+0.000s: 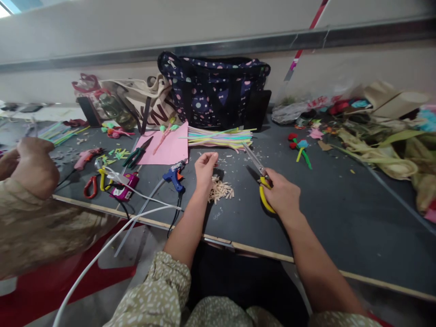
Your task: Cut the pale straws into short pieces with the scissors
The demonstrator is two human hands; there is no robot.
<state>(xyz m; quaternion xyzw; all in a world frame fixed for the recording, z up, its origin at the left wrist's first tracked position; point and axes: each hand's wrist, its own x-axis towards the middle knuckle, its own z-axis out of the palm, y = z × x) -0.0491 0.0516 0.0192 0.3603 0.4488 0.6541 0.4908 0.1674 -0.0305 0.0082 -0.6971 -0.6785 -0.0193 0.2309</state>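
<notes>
"Speckled sleeve [153, 290] nearest. And the left hand [205, 170]?"

"Thumb and fingertips pressed together, just beside a pile of cut bits [221, 190]; whether they pinch anything, I can't tell."

"Right hand [283, 191]?"

"Fingers curled around the scissors [255, 160] by their yellow handles, blades toward the bundle of fuzzy sticks [218, 137]."

"Clutter?"

"Blue glue gun [174, 176] left of that first hand, white cable [91, 262] over the table [340, 227] edge, spotted bag [211, 95] behind the bundle."
</notes>
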